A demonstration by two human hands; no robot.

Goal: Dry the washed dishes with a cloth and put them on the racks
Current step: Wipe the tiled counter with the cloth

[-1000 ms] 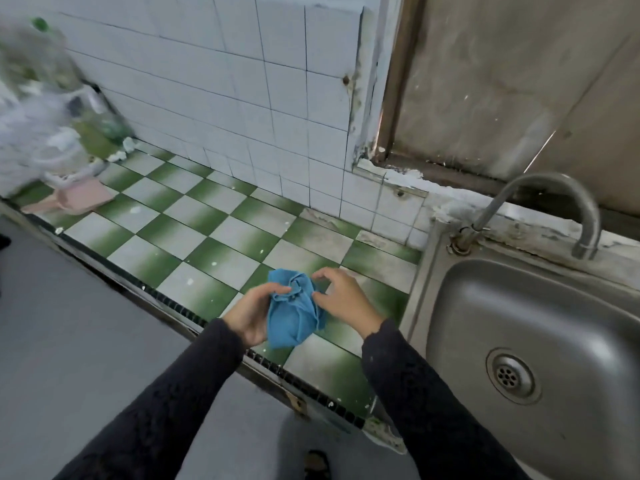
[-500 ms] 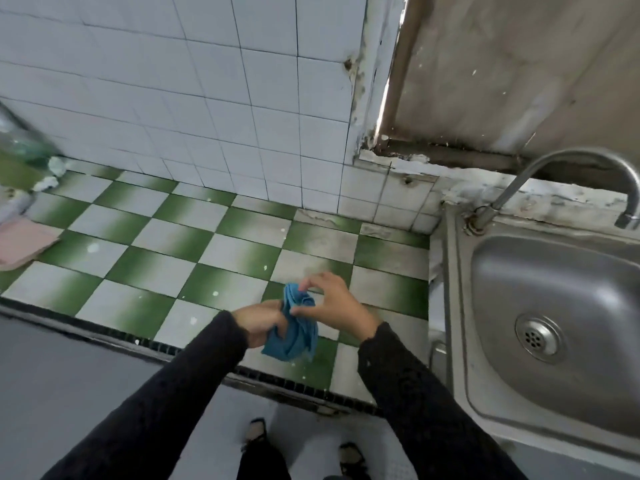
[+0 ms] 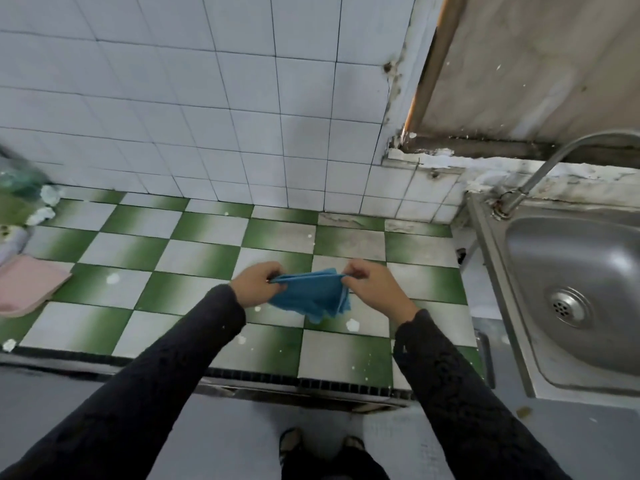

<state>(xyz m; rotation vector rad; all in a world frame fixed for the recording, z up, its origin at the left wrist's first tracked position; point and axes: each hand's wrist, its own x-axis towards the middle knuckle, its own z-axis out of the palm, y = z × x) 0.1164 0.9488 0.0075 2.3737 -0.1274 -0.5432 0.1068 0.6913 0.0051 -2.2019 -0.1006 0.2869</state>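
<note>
Cloth (image 3: 310, 294), blue, no label, pinched btwn both hands.

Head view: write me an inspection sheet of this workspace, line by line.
Surface: green-and-white tiled counter, speckled with white spots.
Job's things: blue cloth, held over the counter; no dishes or racks seen.
Clutter: pink pad at the left edge; blurred items behind it.
Grippers: left hand and right hand each pinch an upper end of the cloth, stretching it between them.
Cables: nothing seen.
Surroundings: white tiled wall; steel sink and tap to the right.
</note>
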